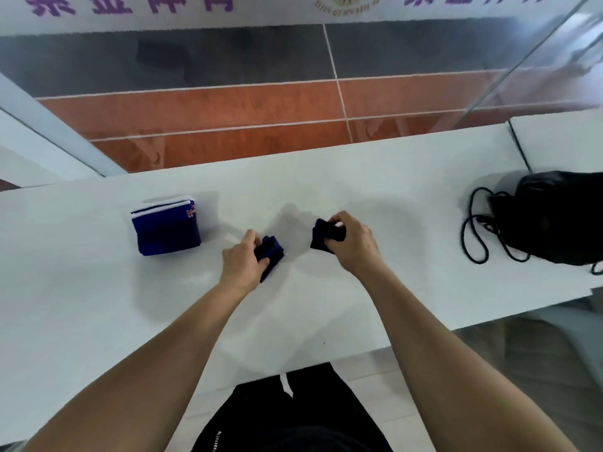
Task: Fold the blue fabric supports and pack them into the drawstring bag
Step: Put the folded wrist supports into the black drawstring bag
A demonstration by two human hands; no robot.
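Note:
On the white table (98, 305), my left hand (241, 261) grips a small dark blue fabric support (270, 254) that rests on the surface. To its right, my right hand (350, 243) holds a second small dark blue support (319, 238), bunched between fingers and thumb just above the table. A folded stack of blue supports with white edges (166, 228) sits to the left of both hands. The black drawstring bag (561, 216) lies at the far right, its black cords (473, 230) looping toward the middle.
The table's near edge runs diagonally just in front of my body. A glass panel (538, 50) stands behind and to the right of the table, with red and grey floor tiles beyond. A second white surface (561, 135) adjoins at the far right.

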